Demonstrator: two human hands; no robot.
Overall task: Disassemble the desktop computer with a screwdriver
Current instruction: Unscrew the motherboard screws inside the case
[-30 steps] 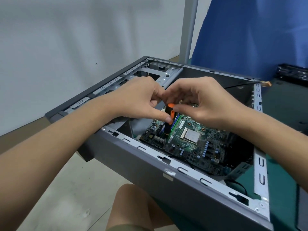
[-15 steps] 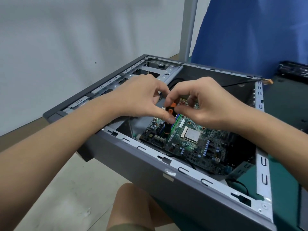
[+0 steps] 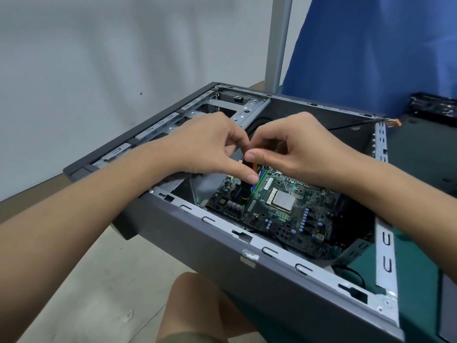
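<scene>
Since half a second ago your right thumb has slid forward over the top of the screwdriver handle, hiding most of the orange cap that showed before; the case and both arms sit where they were.

Your desktop computer case (image 3: 247,273) lies open on its side, resting on the green worktop (image 3: 418,293) with its near left corner jutting out past the edge over the pale floor (image 3: 86,280). A blue cloth (image 3: 371,50) hangs behind it, beside a grey post (image 3: 279,40). Inside the case, the green motherboard (image 3: 294,219) lies flat on the bottom, with the square silver processor (image 3: 283,201) near its middle.

Your left hand (image 3: 207,147) and right hand (image 3: 304,149) meet above the board's left part, both curled and closed on the screwdriver (image 3: 246,191). It stands close to upright, black shaft pointing down to the board's near left edge. Your left thumb presses the handle from the left; your right thumb and fingers pinch its top. You cannot tell from here whether the tip sits in a screw.
</scene>
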